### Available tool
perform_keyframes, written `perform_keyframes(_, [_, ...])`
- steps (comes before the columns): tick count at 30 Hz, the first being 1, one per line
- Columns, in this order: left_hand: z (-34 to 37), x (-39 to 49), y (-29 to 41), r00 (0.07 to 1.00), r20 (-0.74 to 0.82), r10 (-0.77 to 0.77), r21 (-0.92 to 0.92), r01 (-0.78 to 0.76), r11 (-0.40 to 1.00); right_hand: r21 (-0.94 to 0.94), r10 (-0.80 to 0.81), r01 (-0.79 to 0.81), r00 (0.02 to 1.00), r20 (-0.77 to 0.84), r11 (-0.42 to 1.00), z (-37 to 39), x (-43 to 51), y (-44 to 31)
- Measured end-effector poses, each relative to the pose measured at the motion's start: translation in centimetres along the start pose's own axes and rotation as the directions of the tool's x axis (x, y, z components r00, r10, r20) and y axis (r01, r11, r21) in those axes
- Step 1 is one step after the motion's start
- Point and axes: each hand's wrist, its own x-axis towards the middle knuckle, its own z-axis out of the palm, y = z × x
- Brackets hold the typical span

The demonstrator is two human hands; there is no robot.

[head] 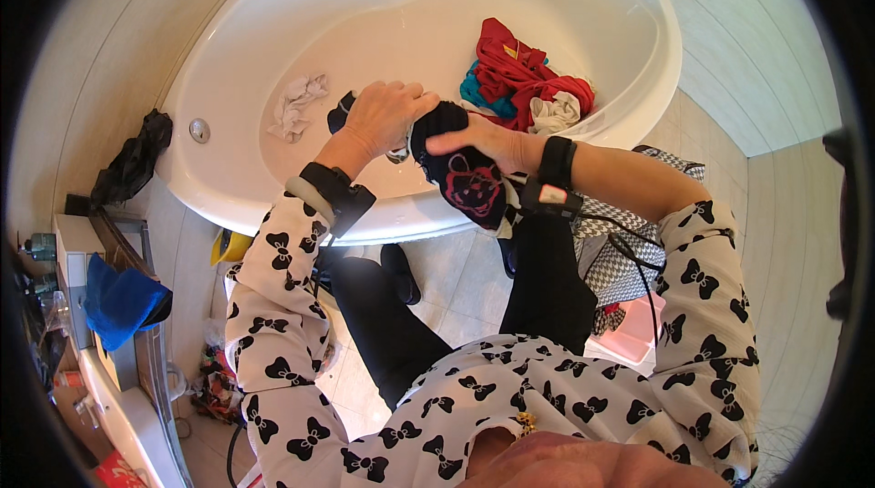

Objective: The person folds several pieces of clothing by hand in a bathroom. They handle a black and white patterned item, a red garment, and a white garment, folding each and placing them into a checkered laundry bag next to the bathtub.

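A black cloth piece with a red animal-face print, possibly a sock, is stretched between my hands over the near rim of a white bathtub. At its left edge my left hand grips it with bent fingers. My right hand holds it from the right, the thumb lying across the black ribbed part. Beyond my left hand lies a dark sock in the tub, partly hidden. Further left is a crumpled pale cloth. To the right, red clothing is heaped with teal cloth and a cream cloth.
A black plastic bag hangs at the tub's left end. Below it a vanity carries a blue cloth. Houndstooth fabric and a pink basin are by my right leg. Cables run from both wrist straps.
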Motion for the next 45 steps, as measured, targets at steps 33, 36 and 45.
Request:
perform_keyframes(33, [-0.7,-3.7,2.4,0.616,-0.102,-0.781,-0.363,0.708,0.606,0.578,0.149,-0.095,0.988,-0.047,0.810,-0.3,-0.6,-1.0])
perform_keyframes(36, [1.1,-5.9,3.3,0.334,0.669,-0.663,-0.517,0.851,-0.093,0.605,0.072,0.022,0.989,-0.132,0.796,-0.8,-0.9,-1.1])
perform_keyframes(45, [7.2,-3.2,5.5,0.846,0.351,-0.401,-0.595,-0.129,-0.793,0.619,0.111,-0.041,0.991,-0.075,0.784,0.9,-2.1,-0.1])
